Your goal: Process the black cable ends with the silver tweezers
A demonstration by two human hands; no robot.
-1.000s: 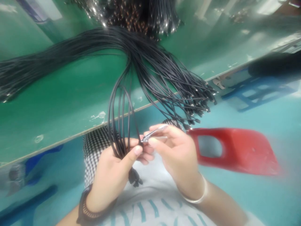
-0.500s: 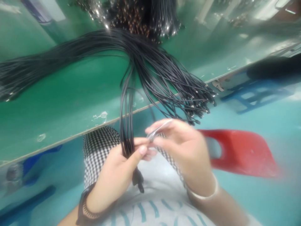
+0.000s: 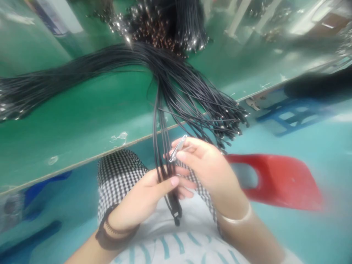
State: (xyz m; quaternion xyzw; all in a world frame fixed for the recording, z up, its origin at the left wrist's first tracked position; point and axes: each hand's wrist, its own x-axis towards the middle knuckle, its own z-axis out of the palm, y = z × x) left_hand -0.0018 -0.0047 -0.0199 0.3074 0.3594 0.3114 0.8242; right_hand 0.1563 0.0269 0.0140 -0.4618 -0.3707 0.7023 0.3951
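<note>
My left hand (image 3: 148,196) is closed round a small bunch of thin black cables (image 3: 161,139) that hang off the edge of the green table (image 3: 82,117); their plug ends (image 3: 176,212) stick out below my fingers. My right hand (image 3: 209,168) pinches a small silver metal tool (image 3: 177,148), held just above my left thumb and close beside the held cables. A large fan of black cables (image 3: 198,99) lies across the table, with metal-tipped ends hanging over the edge at the right.
A heap of cable ends with shiny tips (image 3: 162,25) lies at the back of the table. A red plastic stool (image 3: 277,181) stands to my right, a blue stool (image 3: 294,113) beyond it. My checked trousers (image 3: 118,172) are below the table edge.
The held bunch of cables has shifted right and straightened. My right hand has lifted the silver tool slightly away from my left thumb. The plug ends now hang lower.
</note>
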